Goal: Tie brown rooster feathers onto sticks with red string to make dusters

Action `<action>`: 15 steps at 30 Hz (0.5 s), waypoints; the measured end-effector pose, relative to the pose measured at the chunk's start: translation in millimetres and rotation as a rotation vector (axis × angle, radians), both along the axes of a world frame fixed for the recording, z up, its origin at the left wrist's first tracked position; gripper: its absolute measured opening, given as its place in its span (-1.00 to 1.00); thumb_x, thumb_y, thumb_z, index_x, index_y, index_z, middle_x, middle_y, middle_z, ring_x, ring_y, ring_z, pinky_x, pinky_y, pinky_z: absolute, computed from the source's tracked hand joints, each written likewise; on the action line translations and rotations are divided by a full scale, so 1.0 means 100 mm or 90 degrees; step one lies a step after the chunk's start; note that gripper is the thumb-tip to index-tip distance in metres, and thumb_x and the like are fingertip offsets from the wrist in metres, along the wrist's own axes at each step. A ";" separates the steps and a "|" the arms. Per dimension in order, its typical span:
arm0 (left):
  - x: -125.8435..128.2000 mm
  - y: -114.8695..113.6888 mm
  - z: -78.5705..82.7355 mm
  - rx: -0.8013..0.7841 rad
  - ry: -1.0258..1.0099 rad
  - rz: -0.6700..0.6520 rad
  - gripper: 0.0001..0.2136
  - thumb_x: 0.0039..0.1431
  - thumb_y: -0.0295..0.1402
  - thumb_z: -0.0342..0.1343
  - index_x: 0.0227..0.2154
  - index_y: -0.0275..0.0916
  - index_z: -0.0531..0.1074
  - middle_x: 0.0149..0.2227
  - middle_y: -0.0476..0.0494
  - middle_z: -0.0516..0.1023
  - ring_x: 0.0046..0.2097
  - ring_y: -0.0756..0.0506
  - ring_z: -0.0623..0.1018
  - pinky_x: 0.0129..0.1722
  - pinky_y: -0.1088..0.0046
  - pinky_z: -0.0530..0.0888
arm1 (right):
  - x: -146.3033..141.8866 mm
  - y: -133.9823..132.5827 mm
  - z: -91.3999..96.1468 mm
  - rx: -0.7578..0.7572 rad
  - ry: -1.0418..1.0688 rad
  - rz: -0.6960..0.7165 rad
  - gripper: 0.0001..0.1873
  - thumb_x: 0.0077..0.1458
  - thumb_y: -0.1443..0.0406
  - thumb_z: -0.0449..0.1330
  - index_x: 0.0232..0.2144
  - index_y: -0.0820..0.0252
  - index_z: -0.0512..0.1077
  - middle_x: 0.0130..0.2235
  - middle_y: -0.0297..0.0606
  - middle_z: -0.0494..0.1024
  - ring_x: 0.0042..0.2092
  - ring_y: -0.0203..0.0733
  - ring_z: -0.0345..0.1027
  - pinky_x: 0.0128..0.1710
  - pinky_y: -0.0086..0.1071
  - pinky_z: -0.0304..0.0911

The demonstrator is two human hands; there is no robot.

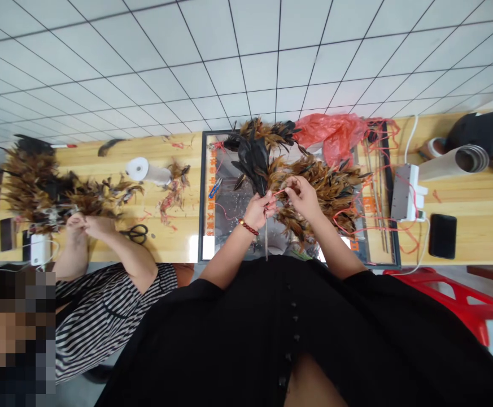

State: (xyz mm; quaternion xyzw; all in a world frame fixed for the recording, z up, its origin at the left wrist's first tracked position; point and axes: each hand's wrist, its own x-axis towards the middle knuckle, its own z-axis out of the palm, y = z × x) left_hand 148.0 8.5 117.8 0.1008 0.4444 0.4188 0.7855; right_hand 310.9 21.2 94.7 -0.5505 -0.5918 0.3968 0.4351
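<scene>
My left hand (pixel 260 210) is closed around the thin stick of a feather bundle, whose black feathers (pixel 254 161) fan upward above the fist. The stick (pixel 266 243) runs down below the hand towards my body. My right hand (pixel 300 196) pinches a strand of red string (pixel 278 193) that stretches across to the stick at my left hand. Behind and right of my right hand lies a big heap of brown feathers (pixel 335 189). Under both hands is a framed glass board (pixel 229 226) with orange lettering.
Blue thread snips (pixel 215 187) lie on the board's left. A red plastic bag (pixel 331 133) sits at the back. To the right are a power strip (pixel 406 192), a phone (pixel 443 236) and a clear roll (pixel 453 161). At left, a co-worker's hands (pixel 89 225) handle feathers near black scissors (pixel 136 233).
</scene>
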 end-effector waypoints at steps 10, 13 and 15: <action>0.07 0.01 -0.09 -0.033 0.127 0.051 -0.69 -0.03 -0.37 0.39 -0.45 -0.28 0.30 -0.58 0.09 0.35 -0.61 0.15 0.30 -0.65 0.65 0.10 | -0.31 -0.42 0.12 0.108 -0.078 0.114 -0.62 0.11 0.02 0.28 -0.13 0.12 0.51 -0.15 -0.14 0.61 -0.13 -0.07 0.49 -0.07 -0.19 0.40; 0.08 0.01 -0.09 -0.053 0.116 0.025 -0.67 -0.02 -0.34 0.39 -0.45 -0.26 0.28 -0.62 0.14 0.28 -0.66 0.16 0.22 -0.68 0.65 0.03 | -0.36 -0.37 0.04 0.041 0.007 0.094 -0.75 0.22 0.13 0.16 -0.37 0.13 0.53 -0.37 -0.25 0.60 -0.31 -0.18 0.48 -0.19 -0.29 0.39; 0.07 0.02 -0.07 -0.084 0.088 -0.014 -0.66 0.05 -0.24 0.35 -0.46 -0.25 0.25 -0.64 0.14 0.23 -0.68 0.16 0.19 -0.69 0.66 -0.03 | -0.35 -0.32 -0.04 0.000 0.031 0.043 -0.76 0.20 0.17 0.16 -0.41 0.15 0.52 -0.40 -0.27 0.58 -0.34 -0.21 0.45 -0.22 -0.32 0.36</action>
